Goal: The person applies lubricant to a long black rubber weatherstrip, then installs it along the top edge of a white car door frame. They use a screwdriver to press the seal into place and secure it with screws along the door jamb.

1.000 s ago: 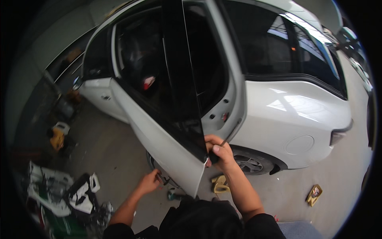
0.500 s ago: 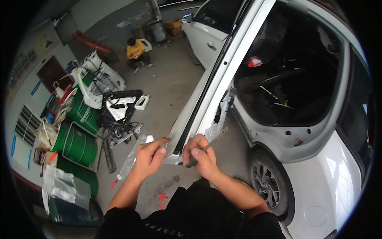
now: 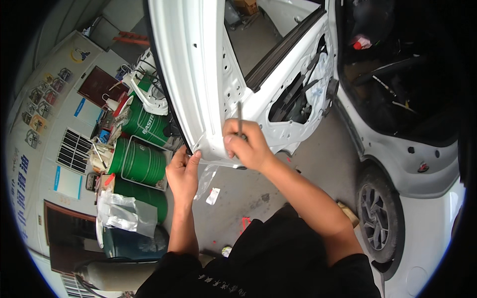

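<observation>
Your left hand pinches the door at its edge and your right hand closes around the rod, so angle its shaft clear of the paint.

Facing a car door, with the left hand at its near left corner and the right hand, around a tool, to the right of that. Flanked leftward by drums — with a cylinder nearer — and rightward by the car body, with a wheel nearer than the doorway.
</observation>
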Demonstrator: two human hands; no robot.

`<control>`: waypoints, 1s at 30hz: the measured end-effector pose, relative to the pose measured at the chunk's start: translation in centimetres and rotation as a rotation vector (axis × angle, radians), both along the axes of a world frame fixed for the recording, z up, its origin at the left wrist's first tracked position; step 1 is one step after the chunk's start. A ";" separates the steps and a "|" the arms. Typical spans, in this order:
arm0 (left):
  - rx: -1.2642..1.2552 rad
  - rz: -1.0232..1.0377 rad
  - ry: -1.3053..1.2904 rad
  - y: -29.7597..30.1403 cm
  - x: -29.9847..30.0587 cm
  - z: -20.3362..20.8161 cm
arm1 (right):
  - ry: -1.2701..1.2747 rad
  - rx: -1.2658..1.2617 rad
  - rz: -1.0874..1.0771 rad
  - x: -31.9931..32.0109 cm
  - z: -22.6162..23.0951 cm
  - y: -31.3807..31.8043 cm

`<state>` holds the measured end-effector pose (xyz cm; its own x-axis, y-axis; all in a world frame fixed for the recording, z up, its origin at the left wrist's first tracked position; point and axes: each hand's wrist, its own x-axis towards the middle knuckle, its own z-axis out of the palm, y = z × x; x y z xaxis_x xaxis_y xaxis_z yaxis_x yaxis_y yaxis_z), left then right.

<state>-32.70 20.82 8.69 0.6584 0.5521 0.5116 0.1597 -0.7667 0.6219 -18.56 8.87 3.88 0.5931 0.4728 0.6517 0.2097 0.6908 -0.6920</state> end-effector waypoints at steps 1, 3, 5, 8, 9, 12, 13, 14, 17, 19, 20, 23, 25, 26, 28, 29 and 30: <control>0.015 -0.018 0.004 -0.3 0.2 0.0 | 0.144 0.040 0.069 0.4 -0.5 0.0; -0.045 -0.014 -0.032 -0.5 -0.4 -0.7 | 0.216 0.068 0.070 -0.1 -0.5 0.0; -0.042 -0.008 -0.067 -0.7 -1.3 -0.9 | 0.227 0.089 0.086 -0.6 -0.5 -0.2; 0.148 -0.008 0.005 -1.3 -0.8 -0.4 | 0.309 0.127 0.118 -0.3 -0.6 -1.3; 0.207 0.025 0.059 -0.9 -1.1 -0.2 | 0.313 0.147 0.141 -0.3 -0.7 -1.3; 0.447 0.170 0.224 -3.3 -0.7 1.7 | 0.300 0.145 0.112 -0.2 -1.2 -1.1; 0.510 0.182 0.255 -3.4 -0.6 1.9 | 0.295 0.129 0.094 -0.4 -1.3 -1.0; 0.501 0.216 0.300 -3.6 -0.7 2.1 | 0.303 0.124 0.057 -0.7 -1.2 -1.1; 0.621 0.227 0.441 -4.2 -1.0 3.3 | 0.302 0.129 -0.074 -1.3 -0.8 -1.3; 0.636 0.207 0.491 -4.3 -0.8 3.6 | 0.244 0.136 -0.147 -1.2 -1.2 -1.3; 0.600 0.212 0.467 -4.4 -0.7 3.6 | 0.210 0.142 -0.180 -1.2 -1.2 -1.1; 0.457 0.230 0.359 -4.5 -0.3 3.1 | 0.222 0.171 -0.228 -1.2 -1.2 -0.8; 0.439 0.233 0.317 -4.6 -0.5 2.8 | 0.230 0.161 -0.251 -1.4 -1.2 -0.7; 0.428 0.231 0.287 -4.3 -0.6 2.7 | 0.233 0.152 -0.271 -1.5 -1.0 -0.6; 0.438 0.219 0.266 -3.8 -0.8 2.4 | 0.219 0.153 -0.314 -1.6 -0.7 -0.4; 0.427 0.211 0.262 -3.5 -0.7 2.2 | 0.202 0.159 -0.343 -1.5 -0.8 -0.2; 0.417 0.202 0.258 -3.3 -0.6 2.0 | 0.185 0.166 -0.374 -1.5 -0.9 -0.1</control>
